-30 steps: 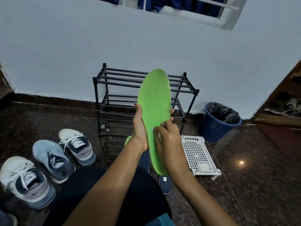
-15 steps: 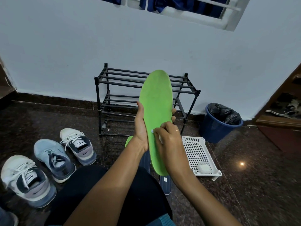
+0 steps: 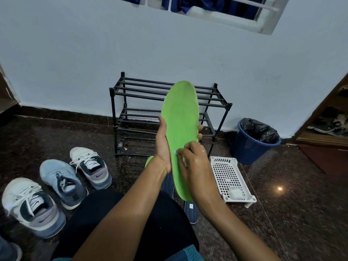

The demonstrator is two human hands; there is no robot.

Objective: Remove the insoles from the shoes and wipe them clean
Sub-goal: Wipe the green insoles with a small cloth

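Mid-wipe: your left hand (image 3: 163,147) grips the green insole (image 3: 181,117) upright before the shoe rack (image 3: 143,91) while your right hand (image 3: 195,163) pinches a small pale wipe (image 3: 175,152) against its lower half; next, likely, firm strokes toward the toe.

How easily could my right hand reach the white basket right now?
Probably yes, easily: the basket lies on the floor just right of the right hand, with nothing between them. But that hand pinches a wipe against the insole, so it's busy.
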